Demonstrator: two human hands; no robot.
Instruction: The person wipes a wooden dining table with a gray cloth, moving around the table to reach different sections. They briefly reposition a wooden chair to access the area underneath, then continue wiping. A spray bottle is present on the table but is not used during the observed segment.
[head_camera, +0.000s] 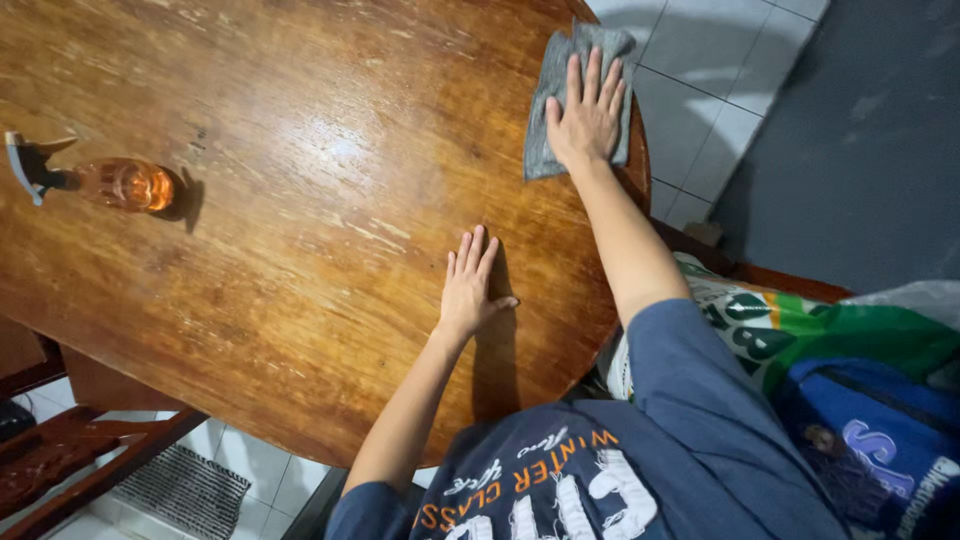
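Note:
My right hand (585, 115) lies flat, fingers spread, pressing a folded grey cloth (548, 130) onto the round wooden table (300, 200) near its far right edge. Part of the cloth hangs slightly over the rim. My left hand (468, 285) rests palm down on the bare tabletop, fingers apart, holding nothing, closer to my body. An orange spray bottle (120, 185) with a grey trigger head stands at the left side of the table, well away from both hands.
A dark wooden chair (70, 455) stands at lower left beside a striped mat (185, 490) on white floor tiles. Colourful bags (850, 400) lie on a seat at right. A dark grey floor area (860, 130) is at upper right.

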